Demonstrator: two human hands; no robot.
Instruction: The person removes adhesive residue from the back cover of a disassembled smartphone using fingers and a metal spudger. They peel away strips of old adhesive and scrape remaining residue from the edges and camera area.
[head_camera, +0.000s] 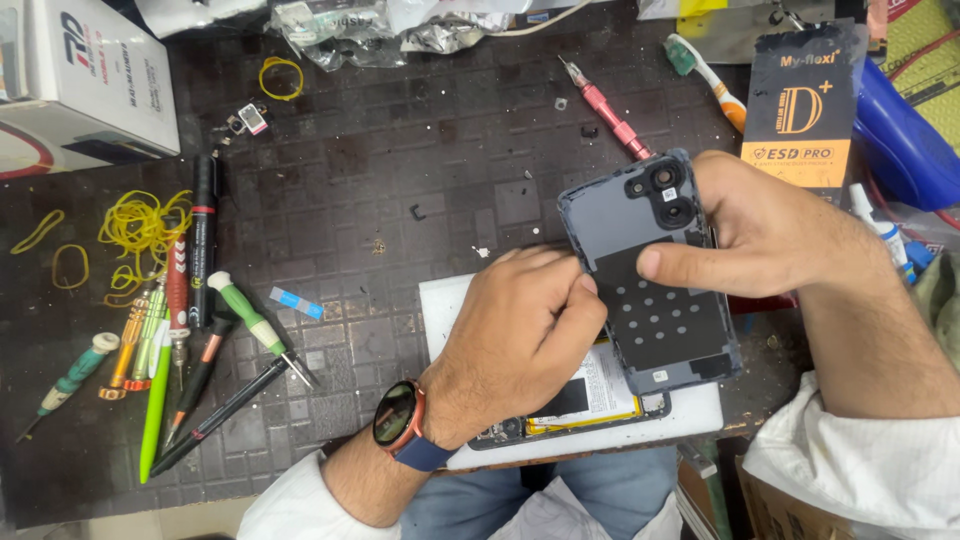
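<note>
My right hand (775, 235) holds a dark grey phone back cover (650, 270), inner side up, its thumb pressed on the black sheet inside. My left hand (520, 335), with a round watch on its wrist, has its fingers closed at the cover's left edge. Under both lies an opened phone (590, 405) showing its battery, resting on a white pad (700, 410). Whether the left fingers pinch a small tool is hidden.
Screwdrivers, pens and tweezers (190, 340) lie at the left beside yellow rubber bands (140, 230). A red screwdriver (610, 110) and a toothbrush (705, 65) lie at the back. A white box (90, 80) stands far left, a blue item (905, 140) far right.
</note>
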